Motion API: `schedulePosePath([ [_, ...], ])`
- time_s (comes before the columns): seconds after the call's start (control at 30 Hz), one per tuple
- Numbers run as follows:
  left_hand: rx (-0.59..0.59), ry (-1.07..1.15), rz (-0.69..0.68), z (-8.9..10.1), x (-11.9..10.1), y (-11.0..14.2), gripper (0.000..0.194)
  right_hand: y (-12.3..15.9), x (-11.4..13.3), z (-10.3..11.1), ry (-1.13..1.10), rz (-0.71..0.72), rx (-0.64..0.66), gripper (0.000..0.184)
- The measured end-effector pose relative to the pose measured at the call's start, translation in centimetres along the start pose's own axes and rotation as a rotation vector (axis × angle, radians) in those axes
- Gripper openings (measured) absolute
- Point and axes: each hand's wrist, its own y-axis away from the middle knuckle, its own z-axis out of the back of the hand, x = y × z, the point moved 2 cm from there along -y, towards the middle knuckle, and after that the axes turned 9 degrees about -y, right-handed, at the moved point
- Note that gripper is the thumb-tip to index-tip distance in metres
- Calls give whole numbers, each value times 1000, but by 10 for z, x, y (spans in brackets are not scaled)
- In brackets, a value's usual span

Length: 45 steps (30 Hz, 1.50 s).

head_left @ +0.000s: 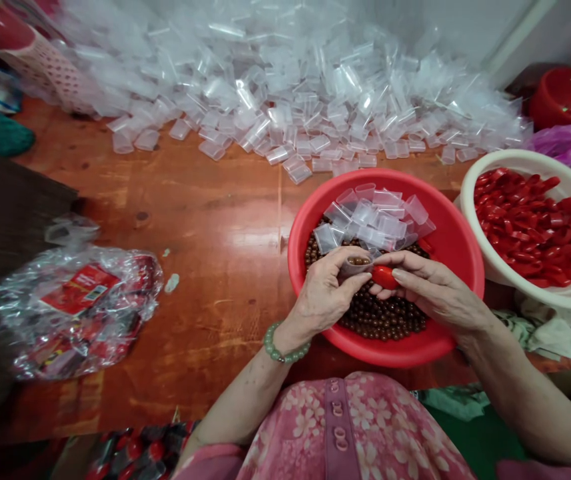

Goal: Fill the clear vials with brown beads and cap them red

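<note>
My left hand [325, 287] is closed around a small clear plastic case [357, 265] with brown balls showing at its open top. Right beside it, my right hand [428, 283] pinches a shiny red plastic cap [385, 277] between thumb and fingers. Both hands are over a red basin [458, 267]. In the basin lie many round brown balls [385, 317], with a heap of clear empty cases [373, 220] on top of them at the far side. A white basin [470, 167] full of red caps [530, 227] stands to the right.
A large pile of clear cases [315, 100] spreads along the back of the wooden table [205, 253]. At left is a clear plastic bag [80, 307] with red packets. A purple bag [570, 150] and red bowl [570, 97] sit back right; a cloth [555, 327] lies below the white basin.
</note>
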Motion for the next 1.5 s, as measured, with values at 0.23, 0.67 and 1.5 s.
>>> schedulePosePath([
  [0.23, 272, 425, 208, -4, -2, 1, 23, 2, 31, -14, 253, 221, -137, 30],
  [0.67, 404, 777, 304, 0, -2, 1, 38, -15, 29, -43, 793, 589, -231, 25],
  [1.5, 274, 906, 345, 0, 6, -4, 52, -32, 10, -64, 267, 755, -400, 10],
])
